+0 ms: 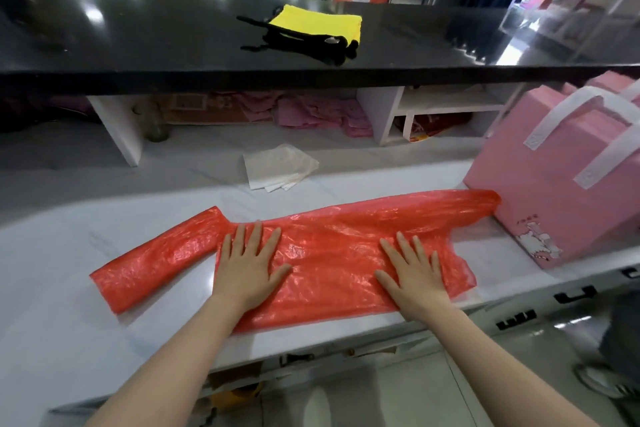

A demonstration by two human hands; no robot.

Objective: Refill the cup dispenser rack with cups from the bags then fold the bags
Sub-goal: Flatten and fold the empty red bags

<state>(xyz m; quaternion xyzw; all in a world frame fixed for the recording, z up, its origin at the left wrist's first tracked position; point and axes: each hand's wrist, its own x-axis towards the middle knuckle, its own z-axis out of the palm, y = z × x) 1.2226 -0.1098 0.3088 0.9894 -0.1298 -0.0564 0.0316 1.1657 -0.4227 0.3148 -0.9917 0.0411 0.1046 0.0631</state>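
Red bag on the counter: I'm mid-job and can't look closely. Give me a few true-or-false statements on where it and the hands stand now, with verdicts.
1. Both hands press flat on the red bag. True: the left hand and right hand lie on it with fingers straight.
2. The bag hangs in the air. False: it lies spread on the white counter.
3. The bag's far end reaches the pink tote. True.
4. The yellow cloth lies on the red bag. False: it lies on the black shelf behind.
5. The right hand pinches a bag handle. False: it lies open on the plastic.
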